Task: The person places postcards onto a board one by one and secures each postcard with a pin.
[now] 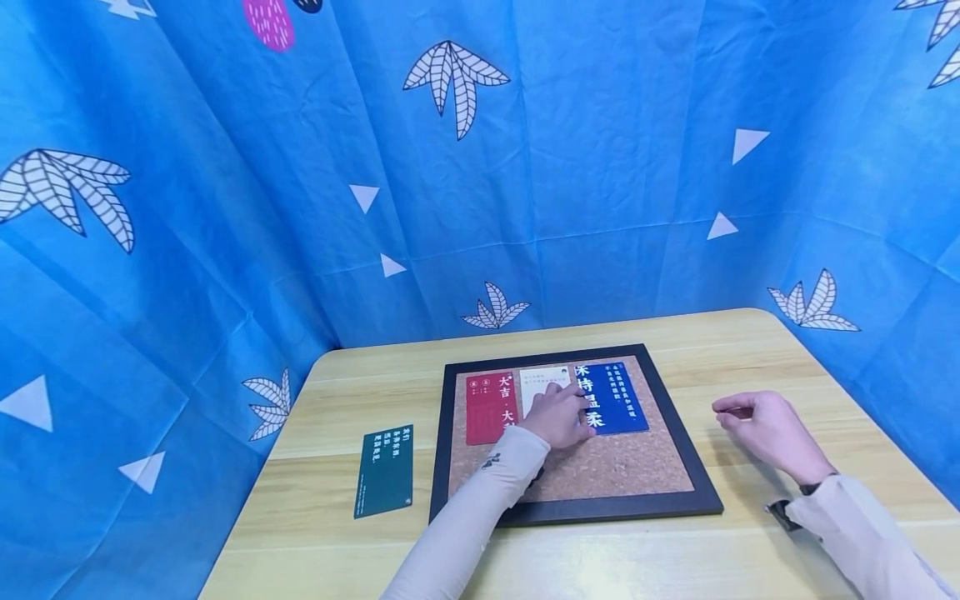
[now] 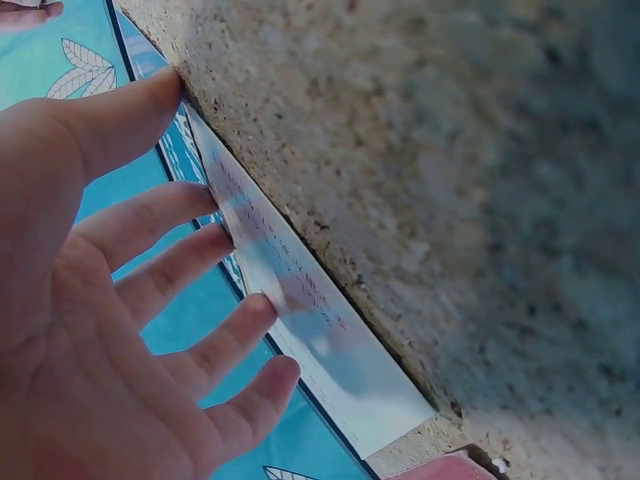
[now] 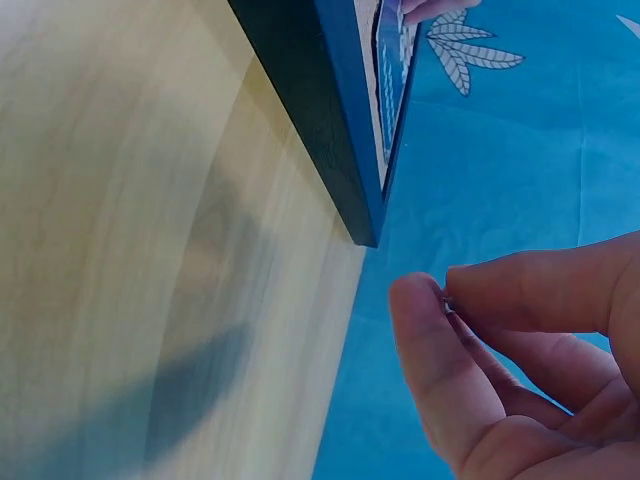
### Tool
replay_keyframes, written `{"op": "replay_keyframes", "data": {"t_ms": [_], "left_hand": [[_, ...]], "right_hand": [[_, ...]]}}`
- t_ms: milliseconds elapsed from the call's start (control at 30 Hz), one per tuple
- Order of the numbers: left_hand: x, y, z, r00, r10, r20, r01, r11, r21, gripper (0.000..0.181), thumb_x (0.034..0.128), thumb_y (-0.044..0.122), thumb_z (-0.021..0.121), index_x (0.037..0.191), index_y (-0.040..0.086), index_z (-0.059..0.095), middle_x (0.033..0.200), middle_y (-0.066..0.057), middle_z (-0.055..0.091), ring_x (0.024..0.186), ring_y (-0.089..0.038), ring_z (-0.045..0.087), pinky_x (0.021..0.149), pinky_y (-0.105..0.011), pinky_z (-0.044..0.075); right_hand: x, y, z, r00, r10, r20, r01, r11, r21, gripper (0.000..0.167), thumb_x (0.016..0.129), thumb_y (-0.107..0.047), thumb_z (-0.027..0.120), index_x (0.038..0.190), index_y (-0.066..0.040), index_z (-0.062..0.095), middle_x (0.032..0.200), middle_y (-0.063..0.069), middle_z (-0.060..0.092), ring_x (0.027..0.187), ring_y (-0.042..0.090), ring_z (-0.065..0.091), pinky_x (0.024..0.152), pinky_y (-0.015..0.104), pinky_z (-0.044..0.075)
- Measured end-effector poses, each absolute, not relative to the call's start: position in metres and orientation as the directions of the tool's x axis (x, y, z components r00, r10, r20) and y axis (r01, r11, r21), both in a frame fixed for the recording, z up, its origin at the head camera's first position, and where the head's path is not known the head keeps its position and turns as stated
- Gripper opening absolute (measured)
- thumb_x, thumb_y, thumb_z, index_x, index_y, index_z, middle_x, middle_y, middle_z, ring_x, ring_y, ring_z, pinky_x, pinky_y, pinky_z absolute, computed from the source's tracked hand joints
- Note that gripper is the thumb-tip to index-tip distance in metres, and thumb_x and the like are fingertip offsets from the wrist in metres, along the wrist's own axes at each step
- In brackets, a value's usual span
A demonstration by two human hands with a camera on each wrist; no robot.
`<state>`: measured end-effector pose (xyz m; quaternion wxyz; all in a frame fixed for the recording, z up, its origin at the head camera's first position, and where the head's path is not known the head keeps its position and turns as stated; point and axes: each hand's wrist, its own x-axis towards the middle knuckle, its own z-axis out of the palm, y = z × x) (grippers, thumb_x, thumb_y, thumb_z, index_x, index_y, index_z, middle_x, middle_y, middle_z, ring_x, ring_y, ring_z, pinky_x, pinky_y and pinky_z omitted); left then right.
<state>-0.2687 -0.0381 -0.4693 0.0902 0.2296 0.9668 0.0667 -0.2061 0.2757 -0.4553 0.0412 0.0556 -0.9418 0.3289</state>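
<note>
My left hand (image 1: 557, 414) rests on the white card (image 1: 536, 382) and the left edge of the blue card (image 1: 626, 404), its fingers spread and fairly straight. Both cards lie on a black-framed corkboard (image 1: 615, 477), where the blue one slightly overlaps the white. A red card (image 1: 480, 421) lies on the cork to their left, with a small pin (image 2: 500, 465) at its corner. Raised off the table right of the frame, my right hand (image 1: 772, 433) pinches a tiny shiny pin (image 3: 447, 303) between thumb and forefinger; most of it is hidden by the fingertips.
A green card (image 1: 386, 471) with white writing lies on the wooden table (image 1: 315, 517), left of the corkboard. Blue patterned curtain (image 1: 600, 183) hangs behind the table and along both sides. The board's raised black frame (image 1: 697, 467) stands between the right hand and the cards.
</note>
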Motion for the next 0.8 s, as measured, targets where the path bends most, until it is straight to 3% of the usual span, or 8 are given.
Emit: {"op": "replay_keyframes", "data": {"t_ms": [133,367,600,667,800], "left_hand": [[-0.269,-0.038,-0.470,-0.879,0.455,-0.144,0.430,0.886,0.175,0.052,0.0961,0.048,0.070,0.144,0.030,0.062,0.159,0.010,0.049,0.142,-0.021,0.046,0.113,-0.040,0.046],[-0.270,-0.038,-0.471,-0.880,0.454,-0.138,0.431,0.886,0.170,0.052,0.0953,0.048,0.071,0.143,0.031,0.063,0.158,0.011,0.051,0.141,-0.021,0.047,0.112,-0.040,0.047],[-0.269,-0.038,-0.470,-0.878,0.457,-0.142,0.433,0.885,0.172,0.051,0.0963,0.048,0.070,0.143,0.029,0.063,0.158,0.009,0.050,0.142,-0.022,0.046,0.113,-0.041,0.046],[-0.269,-0.038,-0.470,-0.878,0.457,-0.141,0.433,0.884,0.175,0.051,0.0958,0.048,0.071,0.143,0.029,0.063,0.158,0.010,0.050,0.142,-0.022,0.046,0.112,-0.041,0.047],[-0.270,-0.038,-0.470,-0.878,0.456,-0.144,0.431,0.885,0.175,0.051,0.0958,0.048,0.071,0.143,0.030,0.063,0.158,0.010,0.050,0.142,-0.022,0.046,0.113,-0.041,0.047]], "right_hand": [[-0.209,0.274,-0.455,-0.990,-0.068,0.124,-0.131,0.778,-0.615,0.022,0.091,-0.005,0.068,0.107,0.008,0.075,0.099,0.023,0.078,0.087,0.026,0.072,0.065,0.020,0.050],[-0.216,0.273,-0.452,-0.990,-0.061,0.127,-0.127,0.775,-0.619,0.021,0.091,-0.004,0.071,0.107,0.008,0.075,0.095,0.021,0.078,0.082,0.024,0.072,0.065,0.021,0.050],[-0.224,0.273,-0.449,-0.986,-0.072,0.148,-0.151,0.759,-0.633,0.021,0.093,-0.005,0.070,0.110,0.007,0.076,0.102,0.023,0.078,0.079,0.006,0.067,0.064,0.019,0.051],[-0.226,0.272,-0.448,-0.984,-0.078,0.163,-0.163,0.767,-0.621,0.020,0.093,-0.005,0.071,0.108,0.006,0.077,0.103,0.024,0.078,0.081,0.009,0.070,0.064,0.020,0.051],[-0.232,0.270,-0.443,-0.983,-0.096,0.160,-0.174,0.781,-0.600,0.018,0.094,-0.007,0.071,0.106,0.005,0.078,0.106,0.027,0.077,0.089,0.030,0.074,0.066,0.024,0.052]]}}
